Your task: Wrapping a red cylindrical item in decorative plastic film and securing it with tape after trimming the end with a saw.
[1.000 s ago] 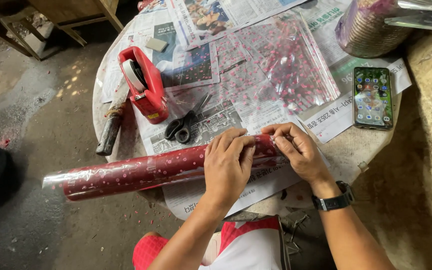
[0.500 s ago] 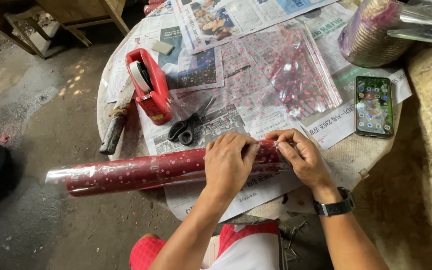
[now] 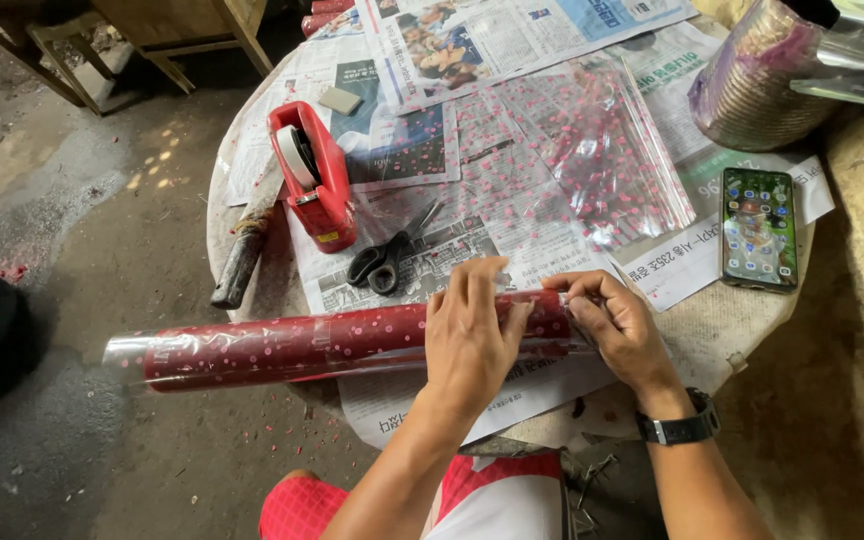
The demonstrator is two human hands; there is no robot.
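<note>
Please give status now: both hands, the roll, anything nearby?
Left hand flat on red roll. Right hand pinching its wrap end. Scissors beside, apart.

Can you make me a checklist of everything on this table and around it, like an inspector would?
Surface: round table covered with newspaper sheets.
Job's things: long dark red roll in clear dotted wrap, lying across the near edge, its left end sticking out past the table.
Clutter: red tape dispenser, black scissors, knife with wooden handle, phone, flat dotted plastic sheet, small eraser-like block, wrapped bundle.
Hands: left hand pressed flat over the roll; right hand pinching the wrap at its right end, watch on the wrist.
Cables: nothing seen.
Surroundings: dirty concrete floor, wooden furniture legs.
</note>
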